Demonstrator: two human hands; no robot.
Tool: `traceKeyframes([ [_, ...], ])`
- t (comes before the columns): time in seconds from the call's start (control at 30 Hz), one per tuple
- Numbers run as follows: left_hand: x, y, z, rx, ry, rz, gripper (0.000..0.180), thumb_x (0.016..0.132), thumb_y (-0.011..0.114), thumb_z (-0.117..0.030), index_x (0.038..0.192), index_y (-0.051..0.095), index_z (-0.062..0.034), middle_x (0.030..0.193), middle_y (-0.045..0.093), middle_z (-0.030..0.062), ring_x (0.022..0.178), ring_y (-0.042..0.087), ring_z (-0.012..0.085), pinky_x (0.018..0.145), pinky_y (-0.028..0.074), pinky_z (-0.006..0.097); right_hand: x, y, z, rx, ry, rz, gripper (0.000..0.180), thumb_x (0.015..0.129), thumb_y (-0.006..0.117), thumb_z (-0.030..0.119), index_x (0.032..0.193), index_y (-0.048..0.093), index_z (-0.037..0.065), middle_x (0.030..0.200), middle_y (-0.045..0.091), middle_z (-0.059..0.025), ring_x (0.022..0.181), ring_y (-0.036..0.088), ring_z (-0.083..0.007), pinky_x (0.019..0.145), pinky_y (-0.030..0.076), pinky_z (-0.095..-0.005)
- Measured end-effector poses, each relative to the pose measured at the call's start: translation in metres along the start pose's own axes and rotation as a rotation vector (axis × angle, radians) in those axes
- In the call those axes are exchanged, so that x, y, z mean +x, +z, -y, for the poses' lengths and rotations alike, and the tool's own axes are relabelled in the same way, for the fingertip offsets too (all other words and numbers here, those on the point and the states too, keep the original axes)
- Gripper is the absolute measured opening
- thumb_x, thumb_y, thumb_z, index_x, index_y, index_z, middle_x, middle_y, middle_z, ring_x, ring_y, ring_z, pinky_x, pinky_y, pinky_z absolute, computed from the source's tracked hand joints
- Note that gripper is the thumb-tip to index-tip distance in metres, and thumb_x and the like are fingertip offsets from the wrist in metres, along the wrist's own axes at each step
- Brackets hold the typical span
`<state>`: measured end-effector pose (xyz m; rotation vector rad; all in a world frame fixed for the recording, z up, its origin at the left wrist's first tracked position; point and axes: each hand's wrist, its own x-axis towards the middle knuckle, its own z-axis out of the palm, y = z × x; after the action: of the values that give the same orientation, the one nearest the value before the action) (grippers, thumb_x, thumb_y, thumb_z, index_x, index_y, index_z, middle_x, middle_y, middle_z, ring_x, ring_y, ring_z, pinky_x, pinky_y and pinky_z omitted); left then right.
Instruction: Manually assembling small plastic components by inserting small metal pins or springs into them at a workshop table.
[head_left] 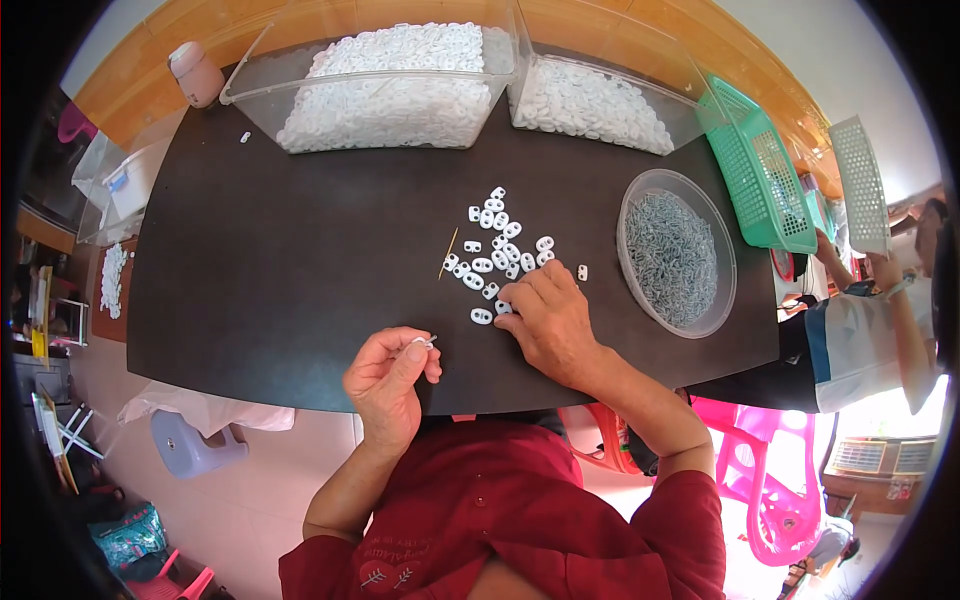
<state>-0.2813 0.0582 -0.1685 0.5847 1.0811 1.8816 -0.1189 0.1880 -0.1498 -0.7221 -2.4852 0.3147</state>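
Note:
My left hand (392, 378) is closed near the table's front edge, pinching a small white plastic piece (424, 343) between thumb and fingers. A thin greyish tip sticks out beside it, too small to name. My right hand (550, 322) is bent over the table, thumb and fingertips closed on a white oval two-hole piece (502, 308). Ahead of and left of this hand lies a loose scatter of similar white pieces (473, 281), some oval, some squarer. A thin yellowish stick (455, 240) rests at the scatter's left side.
A round clear tub (727, 270) of small grey metal screws stands right of my right hand. Two clear bins (258, 103) of white pieces line the back, with a pink bottle (196, 75) at far left. Green basket (775, 190) at right; a person beyond holds a pale basket (860, 185).

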Motion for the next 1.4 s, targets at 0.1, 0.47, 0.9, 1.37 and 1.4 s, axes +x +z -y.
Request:
traceKeyframes([
  [0.1,0.0,0.0,0.0,0.002,-0.002,-0.001,0.01,0.089,0.06,-0.005,0.093,0.06,0.0043,0.077,0.062,0.0115,0.06,0.057,0.0159,0.056,0.048,0.027,-0.002,-0.001,0.0,0.025,-0.026,0.008,0.024,0.065,0.074,0.007,0.085,0.061,0.005,0.076,0.055,-0.0055,0.075,0.05,-0.0255,0.068,0.043,-0.0356],
  [0.47,-0.005,0.009,-0.004,0.019,-0.046,0.009,0.012,0.089,0.061,-0.006,0.094,0.061,0.0047,0.078,0.064,0.0119,0.06,0.058,0.0152,0.055,0.047,0.026,-0.027,-0.004,0.005,0.221,-0.008,-0.139,0.021,0.068,0.072,0.0,0.087,0.066,0.006,0.08,0.062,-0.0051,0.066,0.054,-0.0207,0.057,0.045,-0.0309],
  [0.9,-0.004,0.054,0.0,-0.075,-0.219,0.082,0.014,0.091,0.058,-0.009,0.097,0.06,0.0038,0.085,0.066,0.0128,0.069,0.063,0.0155,0.058,0.049,0.026,-0.032,-0.002,0.038,1.322,0.581,-0.278,0.015,0.083,0.066,0.0,0.099,0.065,-0.002,0.089,0.065,-0.0046,0.08,0.059,-0.0095,0.069,0.048,-0.0234],
  [1.37,-0.008,0.054,0.003,0.036,-0.251,0.077,0.012,0.089,0.061,-0.006,0.095,0.061,0.005,0.079,0.064,0.0107,0.059,0.058,0.0118,0.05,0.045,0.024,-0.036,-0.01,0.022,1.302,0.659,-0.22,0.019,0.084,0.065,0.001,0.102,0.066,-0.001,0.088,0.065,-0.0044,0.077,0.058,-0.0085,0.067,0.046,-0.0222],
  [1.4,-0.008,0.053,0.003,0.04,-0.248,0.074,0.012,0.089,0.061,-0.006,0.095,0.061,0.005,0.079,0.064,0.0107,0.059,0.057,0.0117,0.05,0.045,0.024,-0.036,-0.009,0.023,1.306,0.652,-0.218,0.018,0.084,0.065,0.001,0.102,0.066,-0.001,0.088,0.065,-0.0042,0.077,0.057,-0.0084,0.067,0.046,-0.0221],
])
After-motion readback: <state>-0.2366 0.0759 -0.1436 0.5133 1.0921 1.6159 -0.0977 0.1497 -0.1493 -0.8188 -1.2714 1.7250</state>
